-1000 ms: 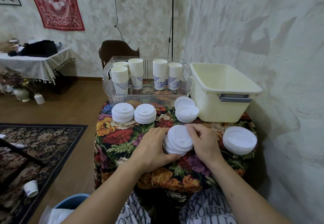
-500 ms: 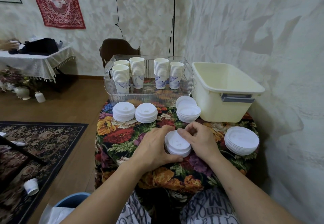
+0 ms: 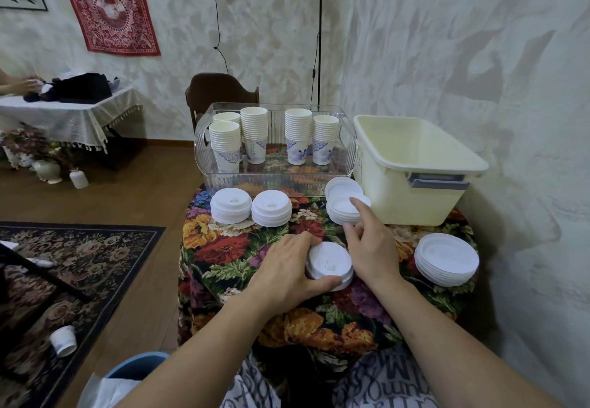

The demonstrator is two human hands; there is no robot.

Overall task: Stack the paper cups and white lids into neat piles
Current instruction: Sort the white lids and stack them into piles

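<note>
Floral cloth covers the small table [image 3: 223,248] where the sorting takes place, set against a pale textured wall. At the table's far edge stands a clear plastic tray [image 3: 274,181] holding four stacks of paper cups [image 3: 255,134], all upright. Just right of the tray sits a cream plastic tub [image 3: 415,165].

In front of the tray lie two tidy piles of white lids [image 3: 231,206], side by side at its left end. At the tray's right front corner, against the tub, is a looser lid pile [image 3: 343,205] with its top lids slid askew. Well right of the tray, near the table edge, rests a pile of upturned lids [image 3: 447,259].

Nearer the person than the tray lies a short lid stack [image 3: 330,265]. The left hand [image 3: 284,275] grasps it, fingers and thumb curled round its left side. The right hand [image 3: 372,248] holds nothing; its index finger stretches out to touch the looser pile.

On the floor, left of the tray, one paper cup [image 3: 63,340] lies tipped on a patterned rug [image 3: 64,267].
</note>
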